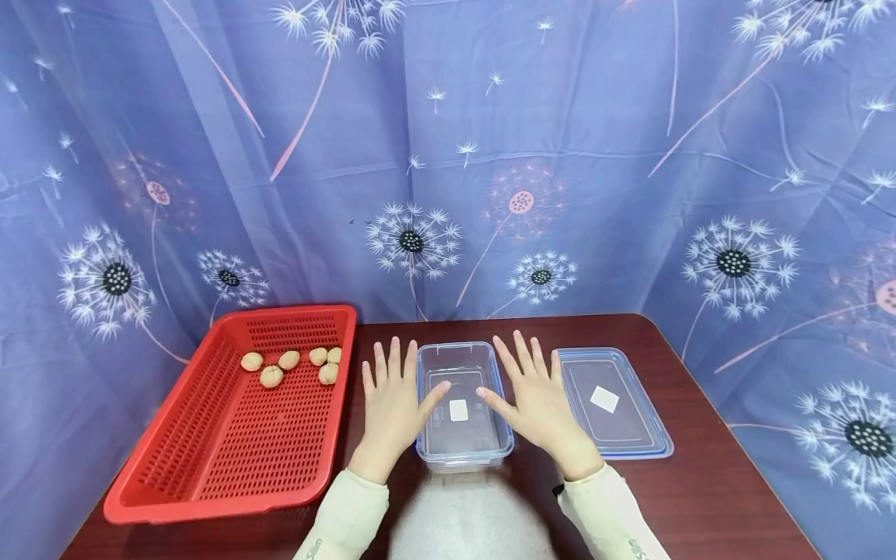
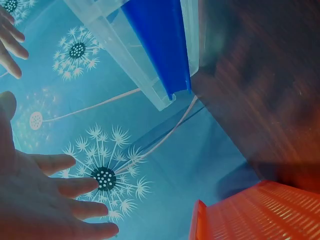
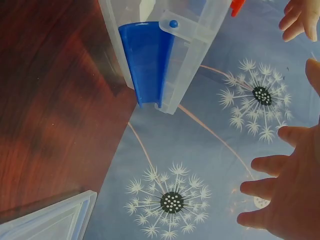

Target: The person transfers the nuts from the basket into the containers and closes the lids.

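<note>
Box (image 1: pixel 463 404): clear plastic, blue rim, white sticker inside; sticker text unreadable.
Left hand (image 1: pixel 393 400): flat, fingers spread, holding nothing.
Right hand (image 1: pixel 537 397): same.

No text reads clearly — only blurred lettering on both sleeve cuffs (image 1: pixel 315 543).

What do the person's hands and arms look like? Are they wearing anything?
Both hands are bare: no gloves or rings show on the left hand or the right hand. The arms wear long, pale cream sleeves reaching the wrists, with small dark lettering near the bottom edge, too small to read.
</note>
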Available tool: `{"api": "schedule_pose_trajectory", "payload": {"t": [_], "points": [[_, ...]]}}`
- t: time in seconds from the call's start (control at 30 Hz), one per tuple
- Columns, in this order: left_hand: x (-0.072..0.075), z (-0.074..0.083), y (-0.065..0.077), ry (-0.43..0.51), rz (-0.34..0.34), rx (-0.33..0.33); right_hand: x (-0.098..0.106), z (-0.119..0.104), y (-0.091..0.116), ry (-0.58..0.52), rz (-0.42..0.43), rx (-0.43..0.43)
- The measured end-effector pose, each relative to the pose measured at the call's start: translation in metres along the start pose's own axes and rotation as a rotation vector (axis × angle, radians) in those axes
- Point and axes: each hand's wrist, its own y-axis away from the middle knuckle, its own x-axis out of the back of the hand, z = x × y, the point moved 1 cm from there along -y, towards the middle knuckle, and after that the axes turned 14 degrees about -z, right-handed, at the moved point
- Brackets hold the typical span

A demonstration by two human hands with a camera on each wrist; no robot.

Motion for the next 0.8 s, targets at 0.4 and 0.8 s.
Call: {"api": "schedule_pose_trajectory", "payload": {"t": [0.4,0.8], "points": [[0.007,0.007,0.0,0.091,-0.002,-0.002,0.005,0.003,0.0,-0.06,0.017,0.031],[0.023,0.01,0.003,0.293,-0.004,-0.028,0.015,-0.002,0.0,-0.1,0.022,0.1]]}}
